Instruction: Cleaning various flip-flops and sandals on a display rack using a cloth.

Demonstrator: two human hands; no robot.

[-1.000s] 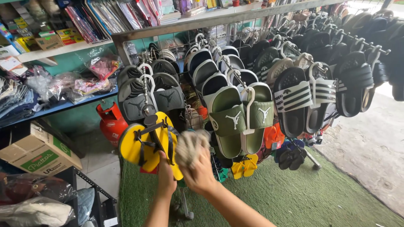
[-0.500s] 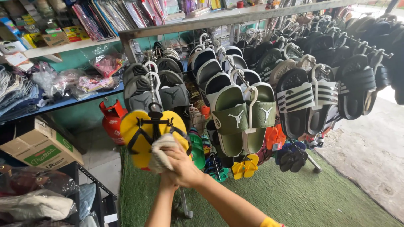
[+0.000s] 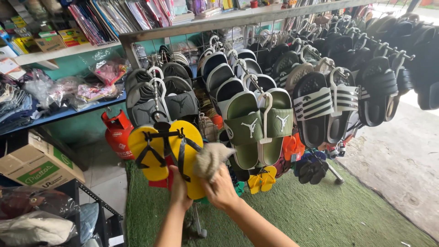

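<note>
A pair of yellow flip-flops with black straps hangs low on a rack of sandals. My left hand grips the bottom of the right-hand flip-flop from below. My right hand holds a crumpled beige cloth just beside that flip-flop's right edge. Right of the cloth hangs a pair of olive green slides on a white hanger.
Rows of black and white slides hang along the metal rail. A red gas canister stands behind the rack. A cardboard box sits at left under blue shelves. Green turf mat covers the floor below.
My right hand with the cloth has moved across the yellow flip-flops, left and then back to their right edge. My left hand stays on the flip-flop's bottom.
</note>
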